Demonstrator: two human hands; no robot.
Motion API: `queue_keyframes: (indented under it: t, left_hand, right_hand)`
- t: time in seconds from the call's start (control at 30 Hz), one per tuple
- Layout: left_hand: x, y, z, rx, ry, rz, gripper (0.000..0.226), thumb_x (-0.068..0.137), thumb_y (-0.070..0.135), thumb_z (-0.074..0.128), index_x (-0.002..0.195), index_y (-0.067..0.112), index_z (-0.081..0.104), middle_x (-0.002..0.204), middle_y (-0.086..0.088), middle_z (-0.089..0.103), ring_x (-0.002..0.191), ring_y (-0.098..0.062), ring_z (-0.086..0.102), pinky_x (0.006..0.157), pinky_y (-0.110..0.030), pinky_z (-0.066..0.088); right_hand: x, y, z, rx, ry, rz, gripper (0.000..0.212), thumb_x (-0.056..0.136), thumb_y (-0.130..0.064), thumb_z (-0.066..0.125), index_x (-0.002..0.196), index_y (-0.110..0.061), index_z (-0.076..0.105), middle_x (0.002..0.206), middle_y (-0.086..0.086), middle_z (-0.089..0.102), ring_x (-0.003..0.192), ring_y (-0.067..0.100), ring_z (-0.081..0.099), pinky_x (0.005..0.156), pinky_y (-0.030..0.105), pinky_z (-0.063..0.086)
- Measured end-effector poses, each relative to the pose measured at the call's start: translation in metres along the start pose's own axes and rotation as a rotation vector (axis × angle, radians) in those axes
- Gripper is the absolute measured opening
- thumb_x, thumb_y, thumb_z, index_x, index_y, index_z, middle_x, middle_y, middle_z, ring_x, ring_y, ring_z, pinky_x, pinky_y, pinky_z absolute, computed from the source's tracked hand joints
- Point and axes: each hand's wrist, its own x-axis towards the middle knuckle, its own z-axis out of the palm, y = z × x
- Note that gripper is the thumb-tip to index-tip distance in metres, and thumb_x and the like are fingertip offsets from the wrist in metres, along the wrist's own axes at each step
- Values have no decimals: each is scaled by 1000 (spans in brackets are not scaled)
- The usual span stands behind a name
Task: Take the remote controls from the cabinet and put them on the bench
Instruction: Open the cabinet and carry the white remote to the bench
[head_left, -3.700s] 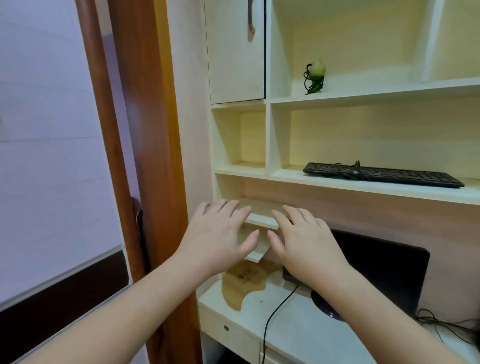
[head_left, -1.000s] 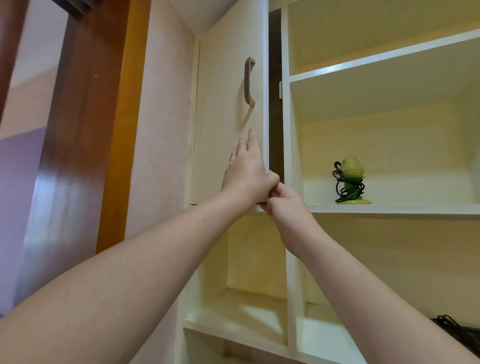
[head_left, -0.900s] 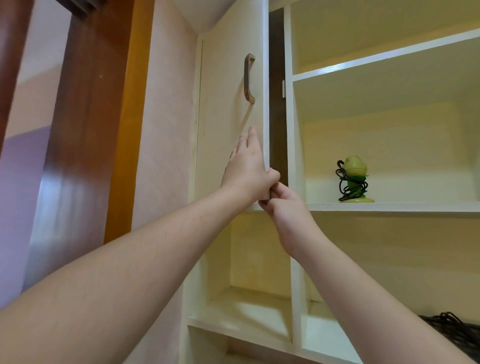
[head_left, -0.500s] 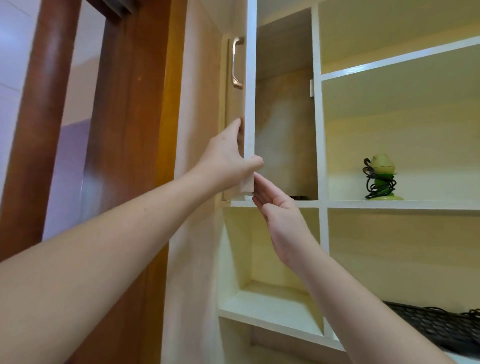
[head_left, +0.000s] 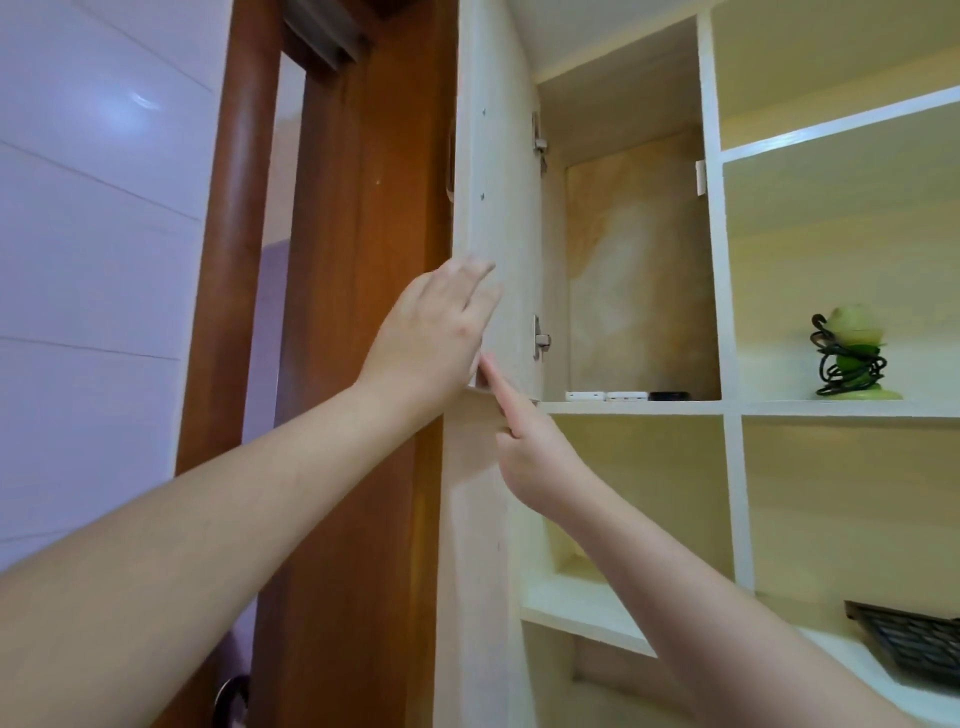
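Where the cabinet (head_left: 639, 270) stands open, two flat white remotes (head_left: 585, 396) and a black one (head_left: 675, 396) lie in a row on its pale laminate floor, untouched. Left hand (head_left: 436, 338) is flat with straight fingers against the smooth cream door (head_left: 493, 182); right hand (head_left: 535, 447) pokes one finger at the door's bottom edge, gripping nothing. Green cord-wrapped ornament (head_left: 852, 358) sits one cubby over
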Motion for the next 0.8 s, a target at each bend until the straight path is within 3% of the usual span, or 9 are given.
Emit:
queue_keyframes:
  t: [0.13, 0.23, 0.33, 0.43, 0.57, 0.8]
  left_hand:
    - [-15, -9, -9, 100, -111, 66, 44, 96, 31, 44, 133, 10, 56, 140, -10, 53, 136, -26, 41, 116, -42, 23]
    - [-27, -20, -12, 194, -233, 148, 49, 101, 35, 27, 144, 16, 42, 154, -8, 35, 146, -25, 24, 120, -43, 8]
    - [-31, -26, -16, 207, -295, 169, 50, 102, 33, 24, 150, 19, 27, 161, -6, 19, 150, -23, 10, 120, -41, -1]
    - [-25, -21, -22, 200, -293, 170, 52, 102, 35, 21, 148, 16, 32, 160, -8, 21, 149, -23, 12, 121, -41, 3]
    - [-21, -10, -21, 201, -268, 182, 54, 97, 38, 24, 138, 11, 48, 151, -12, 39, 144, -27, 26, 119, -43, 14]
    - [-27, 28, 0, 146, -217, 254, 52, 85, 37, 41, 123, 6, 56, 123, -15, 60, 120, -33, 50, 107, -46, 35]
  right_hand:
    - [7, -6, 11, -74, -16, 11, 79, 87, 10, 25, 153, -27, 5, 160, -14, 4, 146, 1, 4, 117, 19, 6]
    - [10, -7, 16, -97, -52, 42, 79, 88, 9, 25, 153, -27, 1, 161, -14, -2, 146, 1, 0, 120, 25, 5]
    - [9, -11, 14, -81, -79, 56, 80, 87, 10, 25, 153, -27, 0, 161, -15, -4, 146, 0, -2, 122, 31, 8]
    - [1, -10, 8, -117, -80, 94, 79, 86, 11, 23, 153, -27, 7, 160, -15, 5, 146, 2, 4, 122, 30, 9]
    - [-15, -10, -13, -212, -21, 149, 74, 88, 8, 24, 152, -26, 16, 159, -10, 18, 145, 8, 16, 117, 21, 12]
    - [-35, 3, -69, -396, 10, 199, 68, 91, 5, 31, 151, -25, 22, 159, -10, 19, 145, 8, 18, 107, 14, 15]
